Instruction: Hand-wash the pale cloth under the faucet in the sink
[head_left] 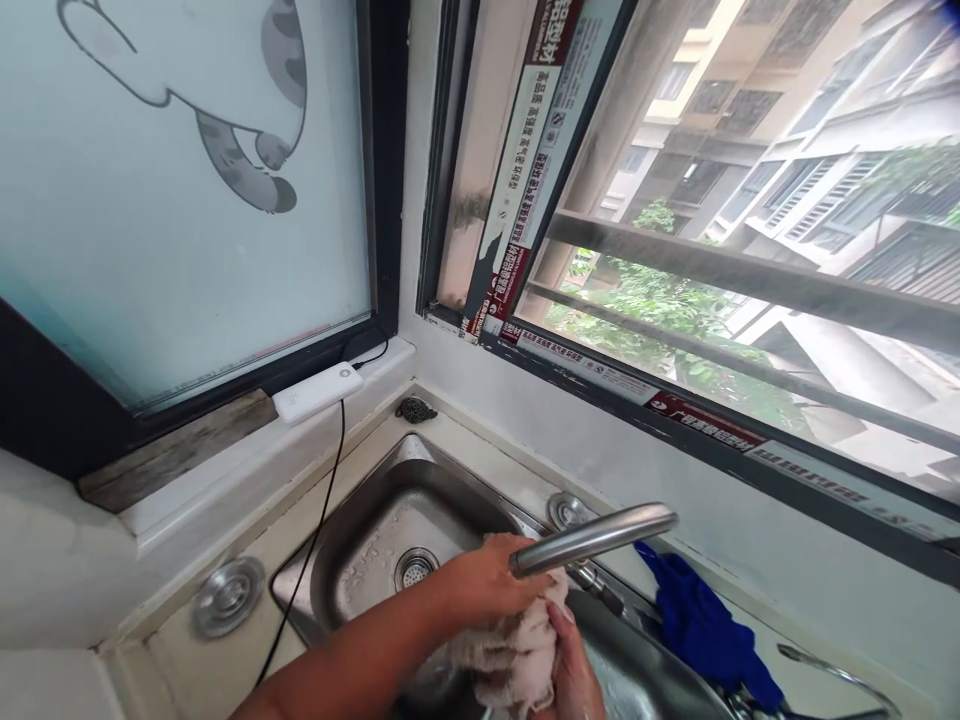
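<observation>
From the head camera, a pale, wet cloth (517, 645) is bunched up between the two hands, low in the frame, over the steel sink (360, 545) and right under the spout of the tap (600, 538). The left hand (487, 580) comes in along a forearm from the lower left and lies over the top of the cloth, fingers curled down around it in a closed grip, the knuckles just below the end of the spout. The right hand (574, 675) rises from the bottom edge and clasps the cloth from the right side and below, fingers wrapped tight against the fabric; its lower part is cut off by the frame. The two hands are close together, with the cloth squeezed between them and folds of it hanging beneath.

The drain (415, 568) sits in the sink basin just left of the left hand, with water drops around it. On the counter (247, 640) behind and to the right of the tap lies a blue cloth (705, 630). A white power bank (319, 390) rests on the window ledge at upper left, and its black cable (319, 540) runs down across the counter past the sink. A round metal cap (227, 595) sits in the counter to the left of the sink. Buildings and trees show through the window (712, 250).
</observation>
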